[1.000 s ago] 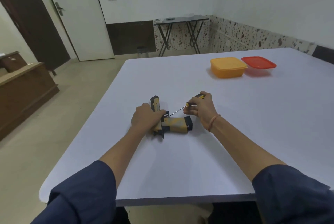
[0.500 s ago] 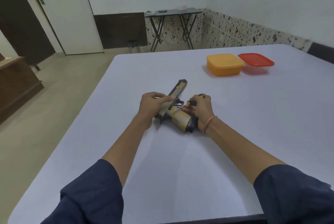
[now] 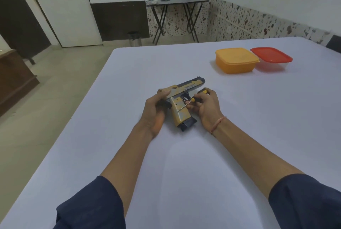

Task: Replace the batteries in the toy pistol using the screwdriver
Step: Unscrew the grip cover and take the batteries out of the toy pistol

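Change since a second ago: the tan-and-dark-blue plastic toy pistol (image 3: 186, 87) has been turned on the white table (image 3: 239, 136). Its barrel, which then pointed away to the left, now points away to the right. The grip now runs back toward the person.

Left hand (image 3: 156, 110): fingers curled round the rear end of the toy pistol, thumb on top, gripping it. The heel of the hand is down on the table.

Toy pistol: rests on its side near the middle of the table, between the two hands. Worn tan finish with greyish patches; dark slide top, dark trigger guard, dark base plate at the near end of the grip.

Slim screwdriver (image 3: 192, 100) with thin metal shaft and yellow-and-black handle: tip set against the side of the pistol grip, shaft slanting up to the right.

Right hand (image 3: 206, 106): fingers closed round the screwdriver handle, just right of the trigger guard. Thin orange thread at the wrist.

Far right, well apart from the hands: orange lidded plastic box (image 3: 236, 62); just beside it, a clear plastic box with red lid (image 3: 271, 58).
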